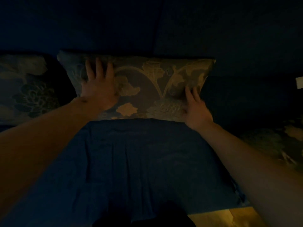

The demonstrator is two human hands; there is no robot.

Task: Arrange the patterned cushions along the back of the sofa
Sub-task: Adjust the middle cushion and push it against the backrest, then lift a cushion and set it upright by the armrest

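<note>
The scene is very dim. A patterned cushion (147, 86) with pale leaf shapes leans against the dark blue sofa back (147, 30) at the centre. My left hand (98, 84) lies flat on its left part, fingers spread. My right hand (196, 108) presses against its lower right corner, fingers apart. A second flowered cushion (26, 89) stands against the back at the left, touching the first. A third patterned cushion (282, 143) lies on the seat at the right edge, mostly in shadow.
The blue seat cover (139, 161) is creased in front of me. A small white tag or object (299, 82) shows at the far right. Yellowish wooden floor (221, 218) appears below the seat's front edge.
</note>
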